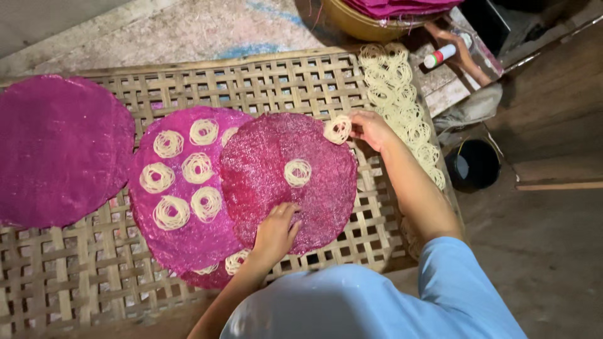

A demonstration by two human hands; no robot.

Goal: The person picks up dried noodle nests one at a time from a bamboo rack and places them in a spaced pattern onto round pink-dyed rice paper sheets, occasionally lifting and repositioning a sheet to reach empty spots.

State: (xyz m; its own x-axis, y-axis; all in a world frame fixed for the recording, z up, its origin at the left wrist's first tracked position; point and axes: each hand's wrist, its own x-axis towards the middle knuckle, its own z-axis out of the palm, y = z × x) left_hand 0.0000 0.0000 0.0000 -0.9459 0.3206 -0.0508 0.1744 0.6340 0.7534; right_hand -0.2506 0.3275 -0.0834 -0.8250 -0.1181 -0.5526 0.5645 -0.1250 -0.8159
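Magenta round sheet (276, 169) lies on a woven bamboo rack (81, 282), overlapping a second sheet (182, 226) dotted with pale noodle coils. Left hand (275, 233) presses it flat, fingers spread; right hand (370, 129) pinches a noodle coil (337, 129) at its upper edge.

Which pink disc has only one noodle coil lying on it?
The front disc under the left hand: one coil at its centre; its neighbour carries several.
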